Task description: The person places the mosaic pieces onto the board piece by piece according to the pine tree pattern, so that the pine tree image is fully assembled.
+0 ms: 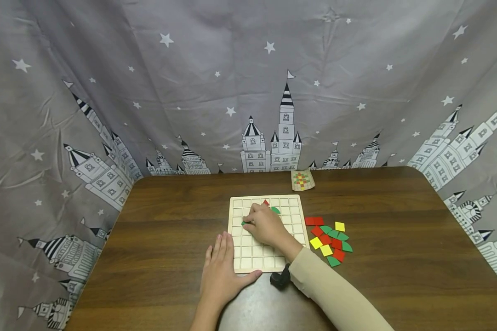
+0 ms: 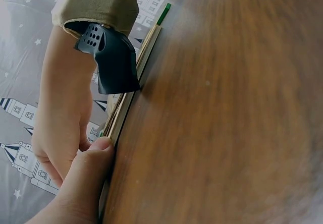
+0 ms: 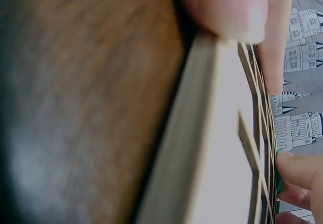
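Note:
A light wooden grid board [image 1: 246,263] lies on the table. My left hand [image 1: 221,278] steadies its near left corner, fingers stretched along the left side and thumb along the near edge. In the left wrist view, the left thumb [image 2: 88,171] presses at the board's edge. Over the board's left part, my right hand [image 1: 269,229] pinches a small green piece [image 1: 243,223] between thumb and fingertips; the right wrist view also shows this green piece [image 3: 279,176], mostly covered by fingers. A red piece [image 1: 266,202] and a green quarter-round piece [image 1: 276,210] sit in the board's upper cells.
Right of the board lie several loose pieces: red squares [image 1: 314,221], yellow squares [image 1: 339,226] and green rounded pieces [image 1: 346,247]. Behind the board is a pattern card [image 1: 302,180] with a coloured design. A grey castle-print curtain [image 1: 215,92] hangs beyond the table [image 1: 169,230].

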The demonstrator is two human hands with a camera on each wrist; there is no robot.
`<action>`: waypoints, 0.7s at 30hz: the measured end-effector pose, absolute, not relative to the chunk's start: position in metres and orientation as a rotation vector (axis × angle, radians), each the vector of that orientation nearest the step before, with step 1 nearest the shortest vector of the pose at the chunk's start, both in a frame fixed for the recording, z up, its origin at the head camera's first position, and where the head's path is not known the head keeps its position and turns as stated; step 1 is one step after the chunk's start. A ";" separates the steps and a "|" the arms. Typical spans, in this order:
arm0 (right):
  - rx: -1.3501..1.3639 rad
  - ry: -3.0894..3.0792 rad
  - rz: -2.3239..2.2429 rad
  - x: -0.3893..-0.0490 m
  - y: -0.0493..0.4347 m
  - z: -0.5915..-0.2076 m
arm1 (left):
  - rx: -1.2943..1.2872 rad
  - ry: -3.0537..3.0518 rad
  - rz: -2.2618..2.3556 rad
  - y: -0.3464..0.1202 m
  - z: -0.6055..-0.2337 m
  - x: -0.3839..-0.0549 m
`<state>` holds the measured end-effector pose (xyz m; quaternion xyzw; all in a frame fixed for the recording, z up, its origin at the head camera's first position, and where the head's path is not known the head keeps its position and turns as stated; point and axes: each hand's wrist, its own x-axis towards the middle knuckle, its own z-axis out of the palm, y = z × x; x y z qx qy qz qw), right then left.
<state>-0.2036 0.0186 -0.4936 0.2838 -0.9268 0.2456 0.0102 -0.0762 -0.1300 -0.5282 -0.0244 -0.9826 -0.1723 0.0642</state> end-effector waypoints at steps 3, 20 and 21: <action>0.903 -2.894 0.732 -0.203 0.020 -0.493 | -0.071 -2.965 -0.525 -0.130 -0.529 -0.077; 0.865 -2.919 0.837 -0.211 0.018 -0.495 | -0.072 -2.968 -0.530 -0.131 -0.530 -0.077; 0.862 -2.921 0.848 -0.210 0.018 -0.494 | -0.070 -2.973 -0.533 -0.131 -0.530 -0.077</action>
